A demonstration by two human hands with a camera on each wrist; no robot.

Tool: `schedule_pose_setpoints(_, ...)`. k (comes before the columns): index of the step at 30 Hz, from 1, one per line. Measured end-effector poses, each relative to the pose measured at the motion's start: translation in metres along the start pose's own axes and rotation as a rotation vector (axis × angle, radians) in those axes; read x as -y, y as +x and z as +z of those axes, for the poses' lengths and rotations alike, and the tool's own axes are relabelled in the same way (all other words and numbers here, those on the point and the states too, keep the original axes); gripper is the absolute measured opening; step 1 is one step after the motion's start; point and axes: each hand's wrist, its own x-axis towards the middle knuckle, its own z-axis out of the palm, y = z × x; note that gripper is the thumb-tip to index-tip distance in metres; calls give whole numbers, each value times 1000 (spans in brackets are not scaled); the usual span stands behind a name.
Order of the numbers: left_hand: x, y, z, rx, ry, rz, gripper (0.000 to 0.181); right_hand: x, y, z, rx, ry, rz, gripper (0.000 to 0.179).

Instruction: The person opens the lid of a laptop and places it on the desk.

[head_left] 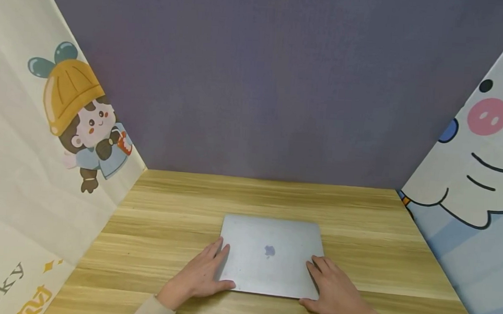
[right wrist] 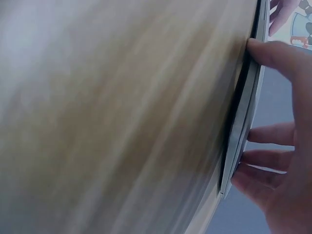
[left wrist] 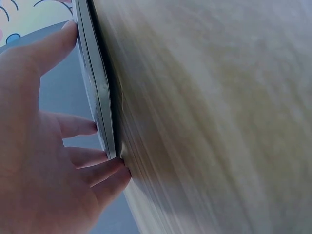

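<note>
A closed silver laptop with a dark apple logo on its lid lies flat on the wooden table. At its near left corner is my left hand, fingers spread along the left side and thumb at the front edge. In the left wrist view, two fingertips reach down beside the laptop's edge. My right hand rests on the near right corner, its fingers on the lid's right margin. The right wrist view shows that thumb against the front edge. Both hands' fingers are fairly straight.
The wood-grain table extends around the laptop. Behind it rises a dark grey panel. A white sheet with a cartoon child borders the left, and a blue-and-white cartoon sheet borders the right.
</note>
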Motion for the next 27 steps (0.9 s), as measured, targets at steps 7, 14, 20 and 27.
schedule_pose_setpoints(7,1,0,1,6,-1,-4,100,-5,6,-1,3,-42,-15,92)
schedule_pose_setpoints(14,2,0,2,16,-7,-21,101,-7,8,0,-57,-68,-69,89)
schedule_pose_setpoints(20,3,1,2,29,-14,-31,102,-9,8,-1,-97,-84,-106,86)
schedule_pose_setpoints(27,1,-1,0,32,-33,-35,104,-12,8,0,-96,-84,-108,86)
